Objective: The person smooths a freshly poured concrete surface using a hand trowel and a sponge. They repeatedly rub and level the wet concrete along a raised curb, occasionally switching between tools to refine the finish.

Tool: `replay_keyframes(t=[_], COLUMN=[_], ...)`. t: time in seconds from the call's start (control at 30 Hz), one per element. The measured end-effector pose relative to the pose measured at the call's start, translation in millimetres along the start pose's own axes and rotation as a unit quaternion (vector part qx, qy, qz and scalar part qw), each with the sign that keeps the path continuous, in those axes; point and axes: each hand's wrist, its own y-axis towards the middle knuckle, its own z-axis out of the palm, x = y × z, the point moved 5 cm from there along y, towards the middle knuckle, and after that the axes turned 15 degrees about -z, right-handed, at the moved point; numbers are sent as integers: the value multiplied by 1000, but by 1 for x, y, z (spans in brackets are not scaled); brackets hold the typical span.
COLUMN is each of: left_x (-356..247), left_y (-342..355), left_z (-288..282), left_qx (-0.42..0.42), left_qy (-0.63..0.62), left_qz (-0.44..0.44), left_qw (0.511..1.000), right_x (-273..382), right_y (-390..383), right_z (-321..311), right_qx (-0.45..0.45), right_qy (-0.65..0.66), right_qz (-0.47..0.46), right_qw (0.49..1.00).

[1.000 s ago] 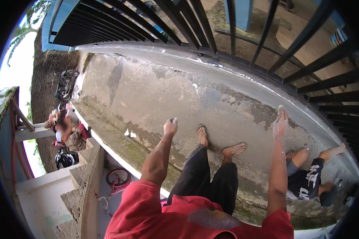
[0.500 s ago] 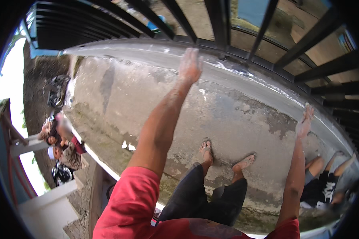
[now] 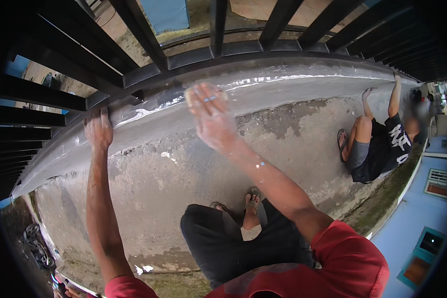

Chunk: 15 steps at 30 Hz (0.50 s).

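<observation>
A grey plastered ledge (image 3: pixel 184 111) with a white-streaked top edge runs beneath a black metal railing (image 3: pixel 198 57). My left hand (image 3: pixel 99 130) rests against that ledge at the left, fingers stretched up to the foot of the railing and holding nothing. Farther right, my right hand (image 3: pixel 216 121) presses a pale yellowish pad (image 3: pixel 189 98) against the ledge's upper edge. Motion blurs this hand, and the fingers cover most of the pad, so its exact kind is unclear. Whitish dust coats the back of the hand, and light spots show on its fingers and forearm.
A worn concrete floor (image 3: pixel 293 164) with patches lies under my sandalled feet. On the right a person in a black shirt (image 3: pixel 390 146) crouches with both hands raised to the same ledge. A light-blue wall (image 3: pixel 417 208) stands behind that person. A motorbike (image 3: pixel 38 246) is at lower left.
My view has turned to the right, bringing the crouching person fully into sight. My right hand has come up onto the ledge's edge, knees now bent. My left hand stays by the ledge.
</observation>
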Motion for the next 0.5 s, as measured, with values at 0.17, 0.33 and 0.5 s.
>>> replay_keyframes(t=[0.17,0.33,0.5], left_x=[12,-4,18], left_y=[6,0,28], left_z=[-1,-28,5], left_qx=[-95,-85,-116], left_qy=[-48,-120,-24], left_qz=[0,-29,9], left_qw=[994,989,993], right_x=[-105,-164,-10], right_y=[-43,-66,-5], right_z=[-50,-75,27], right_qx=[-41,-182,-175], right_qy=[-73,-243,-80], right_qz=[-69,-52,-136], right_qw=[994,951,972])
